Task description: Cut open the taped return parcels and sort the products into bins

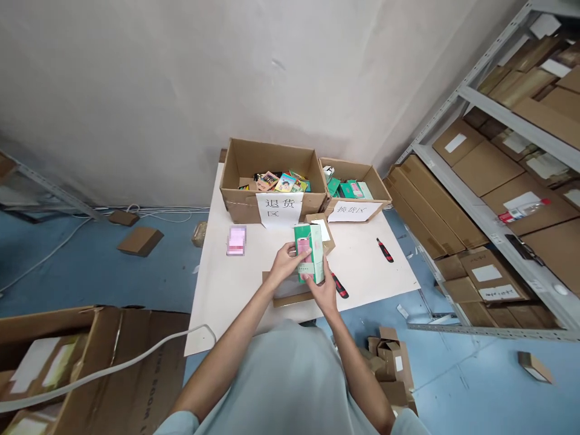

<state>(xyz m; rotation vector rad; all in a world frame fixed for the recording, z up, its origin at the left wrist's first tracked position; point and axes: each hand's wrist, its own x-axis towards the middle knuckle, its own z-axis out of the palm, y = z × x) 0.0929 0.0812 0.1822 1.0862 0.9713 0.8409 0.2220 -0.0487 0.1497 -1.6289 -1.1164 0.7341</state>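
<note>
In the head view, watching from my distant seat, I saw two bare hands over a white worktop (367, 257). The left hand (285, 264) and the right hand (325, 292) both had their fingers grasping a green and white box (309, 239), which was raised above the worktop and stood between them, a pink picture on its front. Below the hands lay a flat brown carton (290, 299); just behind the box was a small brown parcel (329, 243) with a white label. A red and black cutter (340, 286) lay just beside the right hand, and a second cutter (385, 250) lay farther right. To the left I made out a blurred pink item (236, 240). At the back stood a large open carton (240, 204) of colourful packs (286, 182) and, beside it, a smaller carton (379, 184) of green boxes (351, 190).
</note>
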